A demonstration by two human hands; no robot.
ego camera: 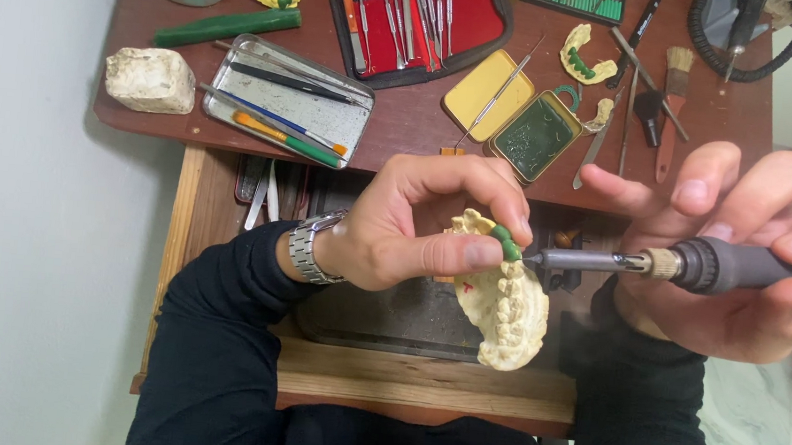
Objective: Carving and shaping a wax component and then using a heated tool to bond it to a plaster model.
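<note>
**Hot tip right next to fingertips**

Left hand [396, 227] pinches the cast [507, 307] over the open drawer, green wax [507, 244] at its 12 o'clock. Right hand [742, 250] grips the wax iron [694, 265], tip touching wax. One slip could burn the thumb or gouge plaster.

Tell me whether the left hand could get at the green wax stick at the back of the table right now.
Probably not as things stand: the left hand is full, its fingers gripping the dental cast. The green wax stick lies uncovered across the table, so the way is free once the cast is set down.
</note>
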